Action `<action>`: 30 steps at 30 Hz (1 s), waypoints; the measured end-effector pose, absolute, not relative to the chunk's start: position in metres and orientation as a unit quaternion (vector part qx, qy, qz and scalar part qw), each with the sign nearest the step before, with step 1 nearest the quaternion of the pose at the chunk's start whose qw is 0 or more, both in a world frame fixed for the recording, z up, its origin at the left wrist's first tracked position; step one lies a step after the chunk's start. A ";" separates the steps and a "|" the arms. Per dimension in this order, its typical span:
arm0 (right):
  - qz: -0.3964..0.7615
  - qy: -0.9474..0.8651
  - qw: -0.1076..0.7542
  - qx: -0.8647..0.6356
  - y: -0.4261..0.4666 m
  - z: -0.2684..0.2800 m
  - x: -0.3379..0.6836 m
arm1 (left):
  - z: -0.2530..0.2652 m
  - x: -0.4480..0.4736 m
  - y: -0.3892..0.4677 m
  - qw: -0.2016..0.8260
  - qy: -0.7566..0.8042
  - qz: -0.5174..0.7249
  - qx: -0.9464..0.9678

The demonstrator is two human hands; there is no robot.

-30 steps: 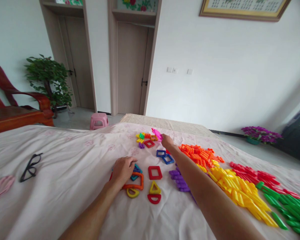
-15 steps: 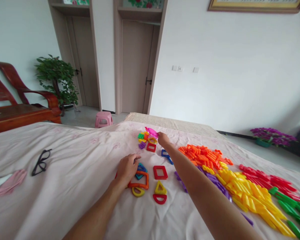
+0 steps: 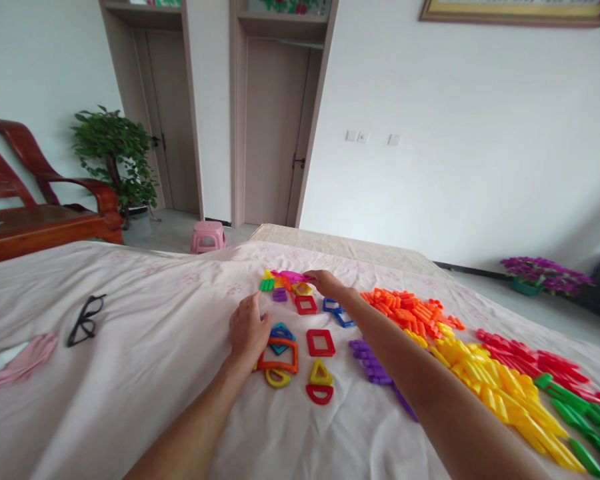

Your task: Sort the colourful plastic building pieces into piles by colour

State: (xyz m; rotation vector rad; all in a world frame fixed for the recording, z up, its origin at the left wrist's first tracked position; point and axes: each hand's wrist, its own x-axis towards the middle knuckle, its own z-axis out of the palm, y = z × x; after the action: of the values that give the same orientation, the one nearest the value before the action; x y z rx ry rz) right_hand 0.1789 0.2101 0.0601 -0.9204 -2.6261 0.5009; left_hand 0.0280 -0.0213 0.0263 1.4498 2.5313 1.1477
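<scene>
My right hand reaches far out over the cloth, its fingers closed at the right end of a bright pink plastic piece. Around that piece lie a green block, a purple block and some yellow and orange bits. My left hand is nearer to me, fingers apart, with nothing seen in it. Just right of it are an orange square frame, a teal and blue tile and a yellow rounded tile. A red square frame lies below my right hand.
Heaps of orange, yellow, red, green and purple plastic pieces spread to the right. Another red square frame lies mid-cloth, with blue frames beyond. Black glasses rest left.
The pink piece has come lower and to the left with my right hand. The green block beside it now sits farther left. My left hand has shifted up and slightly left, off the orange frame.
</scene>
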 end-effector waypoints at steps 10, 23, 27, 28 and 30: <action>0.171 -0.864 0.242 -0.407 0.205 0.060 0.165 | 0.023 0.026 -0.018 0.046 0.817 0.336 0.467; 0.286 -0.910 0.167 -0.250 0.187 0.063 0.149 | 0.018 0.014 -0.013 0.018 0.825 0.434 0.361; 0.299 -0.899 0.172 -0.268 0.190 0.075 0.175 | 0.018 0.015 -0.013 0.021 0.831 0.369 0.415; 0.270 -0.893 0.193 -0.303 0.189 0.075 0.179 | 0.018 0.015 -0.013 0.025 0.826 0.350 0.441; 0.202 -0.871 0.233 -0.382 0.184 0.073 0.188 | 0.019 0.016 -0.014 0.041 0.810 0.324 0.487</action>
State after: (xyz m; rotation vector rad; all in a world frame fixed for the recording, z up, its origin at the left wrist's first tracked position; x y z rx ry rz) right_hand 0.1884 0.1842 0.0732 -1.0496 -2.3928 0.5544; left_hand 0.0160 -0.0140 0.0188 1.4898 2.4804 0.9932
